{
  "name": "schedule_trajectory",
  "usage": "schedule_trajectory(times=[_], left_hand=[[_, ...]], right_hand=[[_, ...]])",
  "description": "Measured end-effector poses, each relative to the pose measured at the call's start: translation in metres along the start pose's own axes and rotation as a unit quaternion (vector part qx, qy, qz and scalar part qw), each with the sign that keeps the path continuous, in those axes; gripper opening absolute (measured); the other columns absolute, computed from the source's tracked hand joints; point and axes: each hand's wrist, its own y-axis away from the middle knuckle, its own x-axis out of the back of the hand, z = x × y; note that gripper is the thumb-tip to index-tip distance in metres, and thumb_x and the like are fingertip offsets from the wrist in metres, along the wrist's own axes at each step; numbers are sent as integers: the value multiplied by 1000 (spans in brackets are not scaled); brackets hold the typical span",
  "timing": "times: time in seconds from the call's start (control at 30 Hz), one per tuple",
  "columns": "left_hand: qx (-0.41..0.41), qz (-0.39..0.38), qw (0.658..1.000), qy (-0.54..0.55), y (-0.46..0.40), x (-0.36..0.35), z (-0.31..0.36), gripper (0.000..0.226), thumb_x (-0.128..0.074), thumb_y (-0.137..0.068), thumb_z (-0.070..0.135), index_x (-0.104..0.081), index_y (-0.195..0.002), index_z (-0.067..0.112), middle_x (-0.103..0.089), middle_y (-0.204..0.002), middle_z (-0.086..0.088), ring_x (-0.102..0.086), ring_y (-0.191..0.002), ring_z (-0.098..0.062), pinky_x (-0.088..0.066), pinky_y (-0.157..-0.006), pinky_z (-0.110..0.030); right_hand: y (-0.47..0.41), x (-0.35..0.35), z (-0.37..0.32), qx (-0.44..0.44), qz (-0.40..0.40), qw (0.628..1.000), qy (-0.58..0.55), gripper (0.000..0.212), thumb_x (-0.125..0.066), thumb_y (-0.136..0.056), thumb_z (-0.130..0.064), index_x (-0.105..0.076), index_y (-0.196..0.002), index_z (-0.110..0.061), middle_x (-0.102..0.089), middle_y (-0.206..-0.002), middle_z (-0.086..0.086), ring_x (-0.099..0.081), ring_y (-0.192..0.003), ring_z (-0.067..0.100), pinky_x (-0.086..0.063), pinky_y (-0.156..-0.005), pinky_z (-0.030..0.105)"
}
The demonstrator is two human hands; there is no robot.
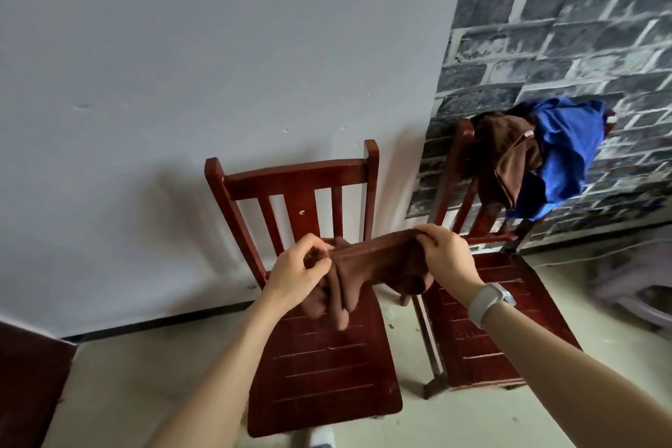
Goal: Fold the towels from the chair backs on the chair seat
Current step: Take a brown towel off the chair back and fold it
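A brown towel [378,265] hangs stretched between my two hands above the seat of the left wooden chair [327,367]. My left hand [298,269] pinches its left end, and my right hand [445,255] grips its right end from above. The towel's loose folds droop down toward the seat. On the back of the right chair [483,331] hang another brown towel [505,164] and a blue towel [560,156], bunched together.
The left chair's back stands bare against a white wall. The right chair stands beside it against a grey brick-patterned wall. A dark wooden edge [29,375] shows at the lower left. A pale plastic object [640,295] sits on the floor at the right.
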Motion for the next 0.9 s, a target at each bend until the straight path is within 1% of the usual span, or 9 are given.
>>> schedule_trajectory(times=[0.1, 0.2, 0.27, 0.37, 0.5, 0.6, 0.7, 0.83, 0.9], left_hand=[[-12, -97, 993, -64, -6, 17, -8, 16, -62, -82, 21, -52, -77, 33, -63, -100, 9, -58, -97, -8, -45, -85, -25], [-3, -104, 993, -54, -17, 31, -20, 12, -63, -83, 31, -55, -92, 33, -59, -106, 13, -52, -109, -5, -41, -94, -24], [-22, -87, 995, -34, -26, 33, -20, 26, -65, -82, 35, -55, -106, 29, -57, -110, 14, -52, -107, -2, -42, -92, -19], [-94, -55, 994, 9, -31, 26, -7, 36, -70, -77, 36, -56, -107, 22, -59, -103, 9, -56, -93, -2, -47, -80, -15], [-174, -16, 984, 26, -37, 8, 8, 32, -70, -76, 36, -62, -99, 15, -58, -88, 11, -56, -79, -3, -43, -67, -8], [-208, 28, 978, 16, -45, 3, 15, 20, -66, -82, 17, -67, -99, 8, -66, -89, 3, -62, -80, -9, -44, -71, -4], [-191, 49, 980, 15, -54, 11, 28, 15, -60, -86, 12, -68, -99, 8, -64, -80, 5, -59, -71, 0, -44, -68, -3], [-211, 58, 974, -51, -65, 25, 40, 16, -54, -91, 16, -65, -101, 11, -64, -91, 3, -61, -84, -12, -50, -78, -20], [-211, 77, 972, -63, -68, 30, 48, 16, -53, -91, 16, -65, -101, 10, -63, -96, 0, -60, -88, -13, -46, -78, -14]], right_hand=[[-10, -3, -29, 11, -4, 998, -66, 20, -50, -91, -8, -66, -103, -9, -67, -97, 6, -60, -92, 17, -42, -78, 16], [-19, -10, -65, 38, -110, 992, -50, 15, -53, -91, -13, -65, -100, -11, -63, -92, 1, -59, -92, 17, -47, -82, 22], [-22, -18, -83, 39, -153, 987, -2, 15, -52, -91, -17, -63, -99, -11, -61, -93, 2, -59, -94, 19, -45, -80, 25], [-24, -25, -96, -2, -117, 992, -46, 8, -54, -90, -20, -59, -88, -14, -60, -91, 3, -58, -90, 18, -45, -74, 24], [-26, -18, -98, -79, -74, 987, -120, 16, -57, -89, -21, -53, -73, -22, -61, -79, 2, -63, -79, 17, -55, -73, 29], [-23, -8, -93, -129, -59, 971, -193, 14, -58, -89, -16, -55, -76, -14, -64, -74, 7, -67, -67, 14, -59, -64, 29], [-17, 2, -82, -138, -78, 957, -241, 12, -56, -90, -15, -58, -82, -7, -65, -71, 10, -68, -57, 13, -59, -60, 28], [-9, 3, -52, -143, -68, 959, -234, 11, -53, -92, -15, -60, -94, -7, -63, -75, 8, -66, -65, 17, -58, -72, 32], [-3, -5, -34, -149, -77, 964, -209, 15, -52, -91, -11, -60, -103, -6, -64, -82, 8, -62, -69, 14, -54, -69, 25]])
